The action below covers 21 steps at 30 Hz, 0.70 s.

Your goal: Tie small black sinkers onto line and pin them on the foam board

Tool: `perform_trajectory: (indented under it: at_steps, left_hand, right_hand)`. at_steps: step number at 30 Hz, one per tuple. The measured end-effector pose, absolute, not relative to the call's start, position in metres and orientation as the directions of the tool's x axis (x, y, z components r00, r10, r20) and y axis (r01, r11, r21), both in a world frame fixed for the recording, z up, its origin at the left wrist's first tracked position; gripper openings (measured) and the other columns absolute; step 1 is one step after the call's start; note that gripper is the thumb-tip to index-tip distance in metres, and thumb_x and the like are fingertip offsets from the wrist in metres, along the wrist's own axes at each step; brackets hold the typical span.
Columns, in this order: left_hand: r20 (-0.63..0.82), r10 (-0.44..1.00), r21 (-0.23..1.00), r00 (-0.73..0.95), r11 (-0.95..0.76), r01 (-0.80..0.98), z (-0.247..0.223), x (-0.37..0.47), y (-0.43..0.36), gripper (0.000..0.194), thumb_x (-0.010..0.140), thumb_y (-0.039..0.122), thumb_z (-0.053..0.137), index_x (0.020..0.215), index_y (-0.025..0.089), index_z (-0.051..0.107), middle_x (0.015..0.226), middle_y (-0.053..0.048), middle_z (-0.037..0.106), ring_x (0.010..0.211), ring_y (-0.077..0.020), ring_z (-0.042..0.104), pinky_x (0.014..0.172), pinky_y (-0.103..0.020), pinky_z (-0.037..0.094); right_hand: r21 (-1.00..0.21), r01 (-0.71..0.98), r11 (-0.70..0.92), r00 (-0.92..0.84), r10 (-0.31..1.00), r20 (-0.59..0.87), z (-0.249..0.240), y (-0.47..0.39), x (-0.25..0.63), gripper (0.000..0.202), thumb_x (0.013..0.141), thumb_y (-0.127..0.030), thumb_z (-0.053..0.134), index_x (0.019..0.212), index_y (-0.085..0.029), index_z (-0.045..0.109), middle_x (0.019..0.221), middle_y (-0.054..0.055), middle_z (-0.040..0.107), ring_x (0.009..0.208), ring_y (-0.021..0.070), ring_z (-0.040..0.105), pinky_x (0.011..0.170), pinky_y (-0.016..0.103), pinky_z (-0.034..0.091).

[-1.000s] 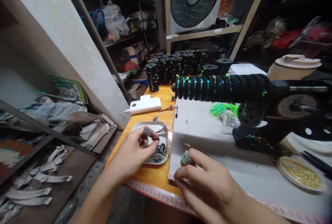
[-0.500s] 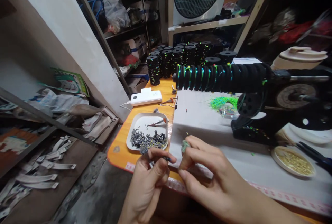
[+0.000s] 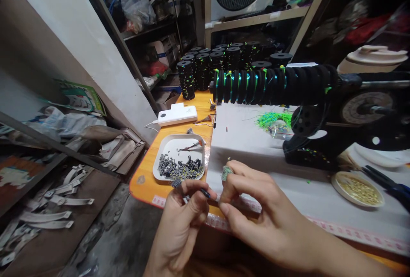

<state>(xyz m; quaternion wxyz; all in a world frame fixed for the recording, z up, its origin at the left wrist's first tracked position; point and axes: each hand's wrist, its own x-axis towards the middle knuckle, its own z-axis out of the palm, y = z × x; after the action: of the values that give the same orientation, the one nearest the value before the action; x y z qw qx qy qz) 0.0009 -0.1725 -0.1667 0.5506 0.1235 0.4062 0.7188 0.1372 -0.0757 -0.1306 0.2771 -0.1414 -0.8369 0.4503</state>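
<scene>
Drawn back from the white tray (image 3: 173,143), the left hand (image 3: 184,221) pinches a small dark piece (image 3: 205,193), partly finger-covered, nearer the wearer; right of the tray, the right hand (image 3: 261,208) nearly closes, its pinch too small to read.

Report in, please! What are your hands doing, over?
Left hand pinching small dark piece. Right hand close by, grip unclear. White tray beyond left hand, not between them.

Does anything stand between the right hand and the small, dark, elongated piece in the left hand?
No separate object visibly does, but a fingertip of the left hand partly covers the small dark piece on the side facing the right hand; finer detail is unclear.
</scene>
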Motion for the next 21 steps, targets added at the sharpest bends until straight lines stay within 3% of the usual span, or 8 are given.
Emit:
perform_trajectory:
  at_steps: [5,8,13,19,21]
  left_hand:
    - [-0.269,0.895,0.730,-0.356,-0.051,-0.681,-0.167,0.001,-0.172,0.017,0.067,0.028,0.087,0.077,0.018,0.076,0.069,-0.001,0.068,0.049,-0.0016,0.046,0.046,-0.011,0.034]
    - [-0.253,0.879,0.785,-0.405,-0.058,-0.616,-0.169,0.000,-0.172,0.018,0.066,0.031,0.087,0.076,0.021,0.077,0.072,0.000,0.067,0.058,-0.0052,0.055,0.051,-0.012,0.040]
    - [0.000,0.845,0.943,-0.535,-0.179,-0.281,-0.173,-0.005,-0.176,0.011,0.069,0.027,0.085,0.074,0.025,0.076,0.086,0.002,0.065,0.081,-0.0104,0.060,0.073,-0.017,0.049]
    - [0.298,0.782,0.954,-0.548,-0.251,0.162,-0.166,-0.008,-0.175,0.013,0.076,0.016,0.079,0.079,0.029,0.078,0.083,0.002,0.064,0.081,-0.0117,0.060,0.071,-0.018,0.048]
    - [0.357,0.766,0.934,-0.535,-0.307,0.183,-0.165,-0.005,-0.175,0.013,0.078,0.018,0.077,0.083,0.029,0.079,0.084,0.001,0.064,0.083,-0.0128,0.061,0.072,-0.019,0.048]
  right_hand:
    - [-0.826,-0.025,0.563,-0.795,0.489,0.358,-0.131,-0.076,0.138,0.020,0.083,-0.008,0.057,0.070,-0.018,0.047,0.074,-0.002,0.046,0.070,0.0108,0.046,0.058,0.022,0.033]
    - [-0.815,-0.014,0.579,-0.786,0.497,0.367,-0.132,-0.076,0.139,0.017,0.085,-0.010,0.058,0.071,-0.017,0.053,0.075,-0.001,0.048,0.070,0.0112,0.048,0.058,0.022,0.034]
    - [-0.780,-0.015,0.626,-0.755,0.504,0.420,-0.138,-0.069,0.137,0.013,0.090,-0.014,0.062,0.087,-0.021,0.073,0.072,0.000,0.054,0.066,0.0119,0.047,0.057,0.023,0.035]
    - [-0.817,-0.071,0.573,-0.770,0.489,0.410,-0.136,-0.065,0.135,0.016,0.091,-0.016,0.063,0.093,-0.024,0.076,0.074,-0.001,0.063,0.064,0.0097,0.050,0.059,0.020,0.040]
    - [-0.833,-0.063,0.550,-0.769,0.505,0.392,-0.133,-0.067,0.136,0.013,0.090,-0.015,0.064,0.090,-0.023,0.075,0.071,-0.002,0.062,0.064,0.0090,0.052,0.059,0.019,0.040]
